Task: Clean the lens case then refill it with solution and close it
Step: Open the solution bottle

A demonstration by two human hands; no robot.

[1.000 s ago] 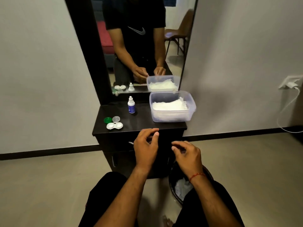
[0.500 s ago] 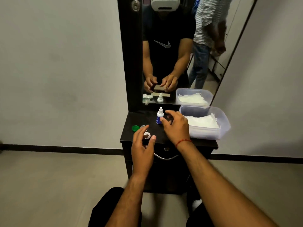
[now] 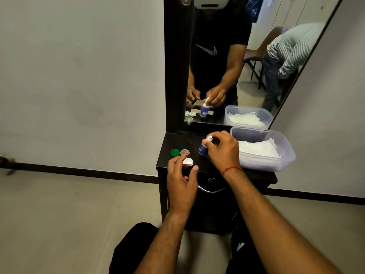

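Relative to the solution bottle [image 3: 203, 149]: the right hand [image 3: 222, 152] wraps it from the right, thumb and fingers closed on its body. The left hand [image 3: 180, 177] hovers below-left of it, fingers spread and curled, empty. Both forearms extend forward, bare.

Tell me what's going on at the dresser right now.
A person is working at the dark dresser. The right hand grips the small blue bottle, its white cap on. The left hand reaches for the open white lens case. The green cap and clear cap lie loose beside it. Tissues sit in the plastic tub.
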